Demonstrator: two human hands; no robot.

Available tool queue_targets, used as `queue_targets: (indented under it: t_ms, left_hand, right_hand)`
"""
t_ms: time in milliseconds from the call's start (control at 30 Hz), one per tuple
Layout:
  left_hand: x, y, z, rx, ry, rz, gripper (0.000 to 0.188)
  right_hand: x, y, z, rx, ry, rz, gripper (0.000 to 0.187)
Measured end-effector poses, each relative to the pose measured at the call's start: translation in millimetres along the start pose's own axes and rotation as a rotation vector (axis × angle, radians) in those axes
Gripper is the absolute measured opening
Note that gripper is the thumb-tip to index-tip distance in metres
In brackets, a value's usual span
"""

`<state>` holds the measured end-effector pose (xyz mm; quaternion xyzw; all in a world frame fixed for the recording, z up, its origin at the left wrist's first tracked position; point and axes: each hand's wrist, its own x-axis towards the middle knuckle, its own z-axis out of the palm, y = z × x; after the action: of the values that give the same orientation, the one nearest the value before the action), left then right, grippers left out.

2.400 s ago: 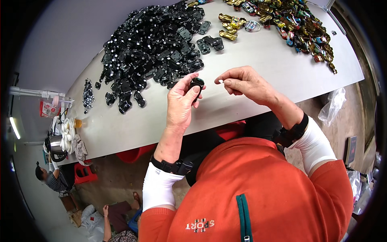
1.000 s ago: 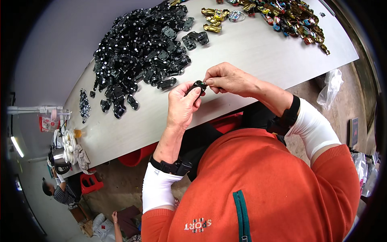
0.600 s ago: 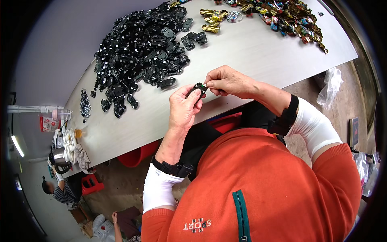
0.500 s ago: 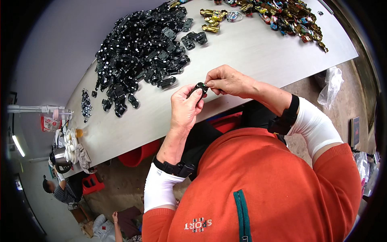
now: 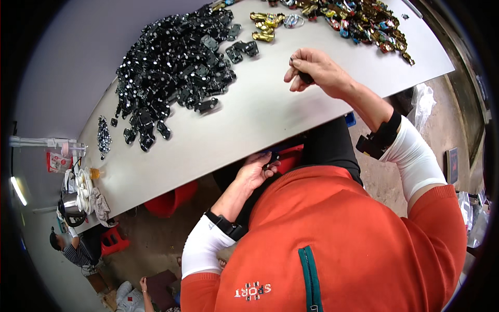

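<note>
Below the table's near edge, over my lap, my left hand [image 5: 252,171] holds a small black toy car piece [image 5: 272,160] between thumb and fingers. My right hand [image 5: 322,72] is raised above the table's right half, its fingers curled round a small dark object [image 5: 305,78]. I cannot make out what kind of object that is. A large heap of black toy car pieces [image 5: 171,62], many with pale round spots, covers the table's far left. Several stray black pieces [image 5: 242,50] lie at the heap's right side.
Gold toy car bodies [image 5: 266,22] lie at the far middle, and a multicoloured heap of them [image 5: 364,26] at the far right. Small shiny parts [image 5: 104,138] sit on the left. A red tub [image 5: 171,200] stands under the table [image 5: 208,145]. Another person [image 5: 78,249] is at lower left.
My hands were together at a black toy car piece over the table edge. The left has dropped toward my lap with a black piece; the right has moved up and right.
</note>
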<state>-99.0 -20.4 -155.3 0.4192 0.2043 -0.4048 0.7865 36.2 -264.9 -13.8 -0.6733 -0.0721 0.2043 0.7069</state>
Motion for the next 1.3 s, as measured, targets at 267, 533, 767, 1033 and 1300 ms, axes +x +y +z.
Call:
queue_targets:
  t_ms: [267,533,767,1033,1300]
  left_hand:
    - [-17,7,-10,0.767,-0.025,0.102,0.053]
    - [-110,87,21,1.022,0.314,0.799,0.021]
    - [-63,165,-3,1.671,0.823,1.248,0.024]
    - [-33,171,-5,1.054,0.611,0.984,0.013]
    - [-25,164,22,0.203,0.171,0.549,0.012]
  right_hand:
    - [72,-3,-29,-0.960,0.109,-0.228,0.019]
    - [142,11,-40,-1.391,0.244,-0.357,0.020]
    - [108,-9,-42,-0.868,0.074,-0.053,0.017]
    - [82,-3,-49,-0.845,0.049,0.016,0.017]
    - [94,-4,-64,-0.918,0.089,0.071,0.016]
